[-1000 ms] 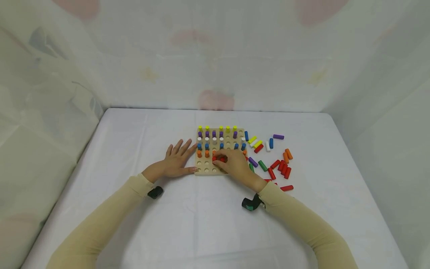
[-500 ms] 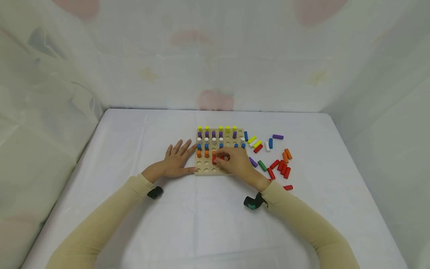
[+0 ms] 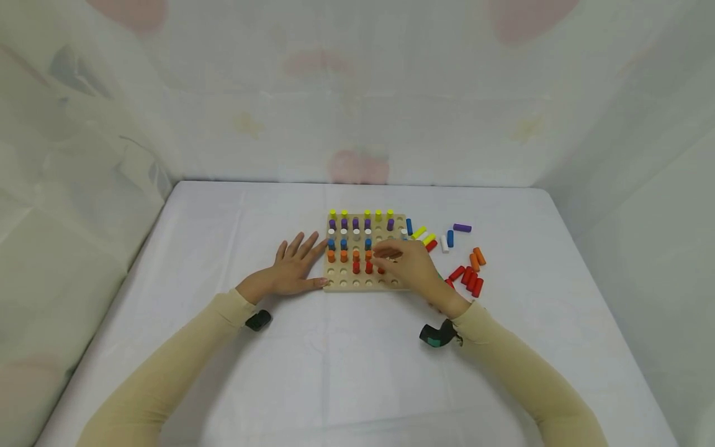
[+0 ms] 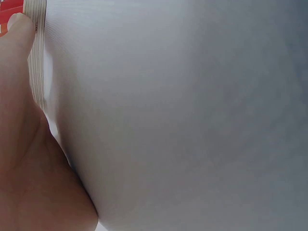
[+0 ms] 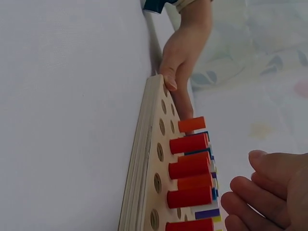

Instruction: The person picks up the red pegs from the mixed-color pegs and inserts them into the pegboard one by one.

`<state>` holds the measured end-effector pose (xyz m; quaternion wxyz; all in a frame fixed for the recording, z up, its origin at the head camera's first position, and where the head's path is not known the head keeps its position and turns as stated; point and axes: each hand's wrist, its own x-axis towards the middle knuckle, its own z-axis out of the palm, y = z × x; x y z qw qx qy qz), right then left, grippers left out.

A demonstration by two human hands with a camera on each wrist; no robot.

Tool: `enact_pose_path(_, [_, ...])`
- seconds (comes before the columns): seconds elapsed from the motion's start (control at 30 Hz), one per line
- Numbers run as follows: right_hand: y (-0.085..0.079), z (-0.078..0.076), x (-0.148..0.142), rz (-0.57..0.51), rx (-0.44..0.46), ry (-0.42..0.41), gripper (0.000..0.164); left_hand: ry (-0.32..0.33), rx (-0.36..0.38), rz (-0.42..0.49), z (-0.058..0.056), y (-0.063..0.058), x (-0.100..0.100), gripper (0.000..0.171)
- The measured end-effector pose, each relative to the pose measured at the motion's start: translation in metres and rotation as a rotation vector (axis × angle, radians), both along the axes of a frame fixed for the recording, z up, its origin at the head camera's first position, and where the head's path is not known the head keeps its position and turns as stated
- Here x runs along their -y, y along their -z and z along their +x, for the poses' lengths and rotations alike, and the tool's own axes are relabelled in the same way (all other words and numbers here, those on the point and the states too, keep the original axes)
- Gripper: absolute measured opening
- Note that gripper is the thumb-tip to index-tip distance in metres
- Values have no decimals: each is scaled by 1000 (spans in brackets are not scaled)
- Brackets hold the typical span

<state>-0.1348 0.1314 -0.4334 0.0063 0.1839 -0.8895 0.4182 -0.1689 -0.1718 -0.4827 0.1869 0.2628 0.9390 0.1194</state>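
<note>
A wooden pegboard [image 3: 362,289] lies mid-table with upright pegs in rows of yellow, purple, white, blue, orange and red. My left hand [image 3: 293,270] rests spread on the table at the board's left side, its thumb on the near left corner. Over the board's right half hovers my right hand [image 3: 413,267], hiding some pegs and holes beneath it. In the right wrist view, that hand [image 5: 281,187] has loosely bent fingers and holds nothing, apart from the row of red pegs [image 5: 190,169]. Round holes without pegs show along the board's near edge.
Loose pegs lie scattered right of the board, including red pegs [image 3: 469,277], orange pegs [image 3: 478,258], a purple peg [image 3: 462,228] and yellow pegs [image 3: 419,233]. The right forearm [image 3: 514,360] crosses the table's near right part. A white cloth covers the table [image 3: 324,366].
My right hand has let go of the red peg at the third hole of its row and moved right and slightly up. Several red pegs now show uncovered. The left hand has stayed put.
</note>
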Motion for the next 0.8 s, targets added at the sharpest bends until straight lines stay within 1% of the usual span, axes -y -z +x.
enact_pose_path(0.27, [-6,5,-24,-74,95,20,29,1,5,-2,1,-1,0,94])
enact_pose_path(0.43, [-9,6,-38,-66,100,30,30,0,-1,-3,0,1,0,94])
enact_pose_path(0.63, [-12,10,-51,-73,160,83,32,-4,-2,-5,-1,0,0,94])
enact_pose_path(0.8, [-9,12,-63,-55,138,119,32,-3,-7,17,1,0,0,94])
